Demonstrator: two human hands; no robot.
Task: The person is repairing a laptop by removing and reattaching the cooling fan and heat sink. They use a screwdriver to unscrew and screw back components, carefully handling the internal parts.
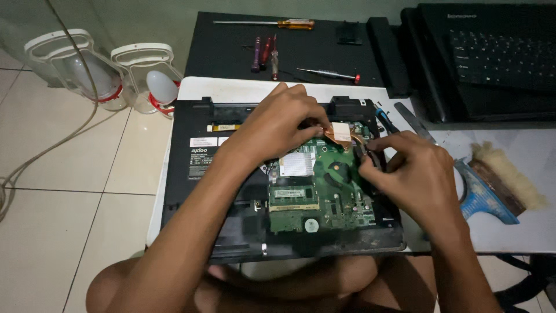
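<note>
Board: we see a green board [324, 191] lying in an opened black laptop base [197, 185], which sits on a white table [231, 90] just in front of our knees.
Heatsink: a copper heatsink [340, 133] sits at the board's 1 o'clock corner, with a thin copper pipe curving off toward 3 o'clock.
Left hand: our left hand [278, 124] reaches in from 7 o'clock, fingers curled down and pressing at the heatsink's edge; we cannot tell whether they pinch it or only steady it.
Right hand: our right hand [414, 174] comes in from 4 o'clock, fingertips closed on a small dark part [366, 155] at the board's right edge; what the part is, we cannot tell.
Memory: a memory stick [293, 197] lies flat at the board's centre-left, under a silver plate [296, 164].
Near tools: a blue-handled tool [383, 119] and a metal blade [414, 122] lie at 2 o'clock of the base; a brush [507, 174] lies at 3 o'clock.
Far tools: screwdrivers lie on a black mat [231, 46] at 12 o'clock, one with an orange handle [295, 24]; a second laptop [492, 58] sits at 1 o'clock.
Floor: two clear bulb packs [142, 64] stand at 10 o'clock.
Risk: we judge that pulling while a screw or cable holds could bend the pipe or tear a connector; the dim light and our own fingers hide the spot.
Risk two: a slip of bare fingers could knock small parts on the board.
</note>
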